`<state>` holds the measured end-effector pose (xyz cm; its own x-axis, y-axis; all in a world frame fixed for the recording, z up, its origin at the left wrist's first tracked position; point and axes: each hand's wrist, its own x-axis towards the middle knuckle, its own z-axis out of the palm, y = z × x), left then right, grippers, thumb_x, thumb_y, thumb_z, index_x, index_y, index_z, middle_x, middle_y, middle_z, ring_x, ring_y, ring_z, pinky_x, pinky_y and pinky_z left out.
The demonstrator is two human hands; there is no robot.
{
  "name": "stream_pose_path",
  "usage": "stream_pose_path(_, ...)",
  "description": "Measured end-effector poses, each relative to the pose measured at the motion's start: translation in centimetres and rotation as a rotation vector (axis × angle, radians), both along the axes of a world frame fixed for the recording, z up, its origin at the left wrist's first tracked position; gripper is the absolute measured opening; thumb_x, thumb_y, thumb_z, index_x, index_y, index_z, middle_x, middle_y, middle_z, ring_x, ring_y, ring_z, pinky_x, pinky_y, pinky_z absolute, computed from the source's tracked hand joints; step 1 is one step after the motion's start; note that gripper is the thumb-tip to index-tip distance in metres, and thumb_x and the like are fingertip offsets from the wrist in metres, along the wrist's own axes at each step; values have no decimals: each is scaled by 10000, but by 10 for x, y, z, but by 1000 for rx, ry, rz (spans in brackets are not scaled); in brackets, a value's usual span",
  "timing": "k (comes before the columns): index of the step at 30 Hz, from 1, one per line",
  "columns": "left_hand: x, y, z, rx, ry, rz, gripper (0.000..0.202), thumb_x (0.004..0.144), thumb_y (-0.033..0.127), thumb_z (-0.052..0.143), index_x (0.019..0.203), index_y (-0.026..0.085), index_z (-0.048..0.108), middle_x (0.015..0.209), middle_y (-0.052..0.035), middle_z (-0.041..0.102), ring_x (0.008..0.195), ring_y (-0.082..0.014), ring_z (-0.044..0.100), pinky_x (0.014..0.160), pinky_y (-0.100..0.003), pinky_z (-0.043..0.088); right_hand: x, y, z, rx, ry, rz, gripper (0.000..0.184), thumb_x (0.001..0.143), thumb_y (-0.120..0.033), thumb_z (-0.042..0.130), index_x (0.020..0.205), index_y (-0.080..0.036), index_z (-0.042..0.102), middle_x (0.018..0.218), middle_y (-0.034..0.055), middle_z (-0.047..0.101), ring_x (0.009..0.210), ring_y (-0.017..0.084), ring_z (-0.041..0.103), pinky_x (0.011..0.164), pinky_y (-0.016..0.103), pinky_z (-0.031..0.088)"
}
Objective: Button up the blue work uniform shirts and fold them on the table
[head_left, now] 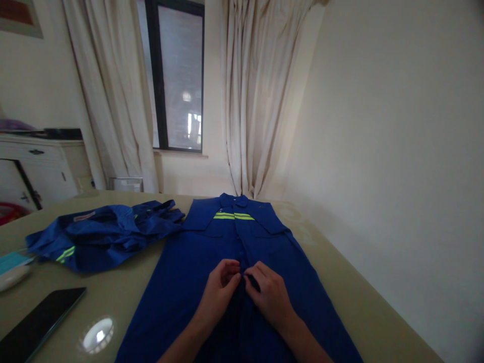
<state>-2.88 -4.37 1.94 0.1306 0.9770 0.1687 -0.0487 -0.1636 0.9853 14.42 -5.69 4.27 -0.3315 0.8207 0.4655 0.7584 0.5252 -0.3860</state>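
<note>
my left hand (219, 287) and right hand (271, 293) curl, whether gripping i can't tell, over the flat garment (227, 244) reaching toward the far edge of the table (340, 287), apparently handling its front, which calls for fine pinching.

Single view, head-worn. Looks forward and down along the table (124, 290) toward the window (181, 80) beyond. Left hand (222, 283) and right hand (269, 291) close, low in frame, forearms (200, 325) entering from below; wall (397, 151) along the right.
</note>
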Motion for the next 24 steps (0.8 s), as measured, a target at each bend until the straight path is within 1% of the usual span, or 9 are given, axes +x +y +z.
stream_pose_path(2, 1, -1, -1, -10, 43, 6, 319, 837, 381, 681, 1087, 185, 659, 1020, -77, 749, 988, -231, 709, 895, -354, 529, 1, 1, 1, -45, 10, 22, 137, 958, -187, 550, 927, -235, 675, 896, 31, 646, 817, 182, 627, 754, 290, 453)
stream_pose_path(4, 1, -2, -3, -11, 77, 25, 314, 835, 374, 682, 1083, 184, 650, 947, -58, 751, 915, -223, 717, 841, -342, 532, 2, 2, 2, -124, 52, 55, 122, 946, -184, 576, 920, -234, 684, 885, 17, 644, 805, 170, 623, 740, 275, 445)
stream_pose_path(8, 3, -2, -6, 17, 92, 87, 265, 820, 369, 690, 1012, 192, 647, 864, -31, 737, 835, -212, 709, 776, -323, 527, 5, 5, 3, -240, 167, 86, 99, 931, -226, 623, 881, -233, 708, 815, -6, 636, 737, 154, 597, 677, 257, 422)
stream_pose_path(12, 5, -3, -6, 56, 94, 119, 231, 826, 368, 689, 978, 198, 655, 869, -31, 732, 847, -215, 703, 793, -325, 529, 6, 6, 1, -238, 206, 66, 101, 916, -236, 637, 882, -238, 733, 805, -2, 653, 731, 160, 602, 672, 262, 416)
stream_pose_path(16, 5, -4, -3, 87, 114, 91, 213, 839, 366, 687, 978, 206, 664, 855, -23, 736, 861, -217, 704, 827, -329, 531, 4, 6, -2, -218, 190, 13, 98, 885, -198, 654, 820, -229, 722, 778, 0, 649, 715, 164, 604, 665, 266, 405)
stream_pose_path(18, 4, -3, -1, 98, 145, 61, 212, 859, 376, 668, 986, 207, 671, 886, -35, 746, 901, -224, 708, 869, -338, 529, 4, 7, -4, -205, 192, -27, 90, 863, -179, 669, 785, -216, 696, 764, -2, 641, 710, 164, 602, 665, 266, 398)
stream_pose_path(21, 0, -2, -2, 115, 203, -17, 264, 928, 373, 571, 1125, 218, 655, 1022, -64, 763, 1025, -232, 707, 959, -360, 518, 7, 11, -9, -197, 212, -71, 72, 845, -177, 675, 782, -210, 663, 762, -8, 630, 709, 161, 597, 665, 263, 395)
stream_pose_path(23, -4, -2, -6, 155, 340, -28, 356, 946, 326, 524, 1280, 231, 602, 1145, -79, 752, 1114, -238, 686, 1020, -395, 497, 10, 15, -12, -236, 241, -69, 49, 827, -182, 681, 858, -215, 660, 752, -22, 623, 691, 158, 587, 643, 253, 396)
stream_pose_path(24, -6, -2, -9, 186, 445, -15, 412, 940, 306, 521, 1341, 231, 573, 1212, -90, 736, 1161, -247, 667, 1051, -421, 481, 12, 17, -14, -265, 256, -52, 114, 821, -180, 674, 927, -220, 663, 748, -30, 621, 680, 156, 583, 630, 248, 399)
